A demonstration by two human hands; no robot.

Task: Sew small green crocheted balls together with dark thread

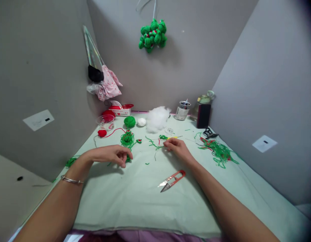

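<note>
My left hand hovers at the left middle of the table, loosely curved with its thumb and fingers apart. Just past its fingertips shows a small green yarn piece, partly hidden; I see no grip on it. Further back lies a loose green yarn tangle. My right hand is pinched closed beside green yarn scraps; what its fingertips hold, if anything, is hidden. Behind those fingers lies a yellow-handled tool, partly covered. Orange-handled thread snips rest nearer me, blades pointing left.
At the back stand a green yarn ball, white stuffing, a can of tools and a dark upright box. A green-and-red yarn heap lies right. A red ball sits left. Walls enclose the table.
</note>
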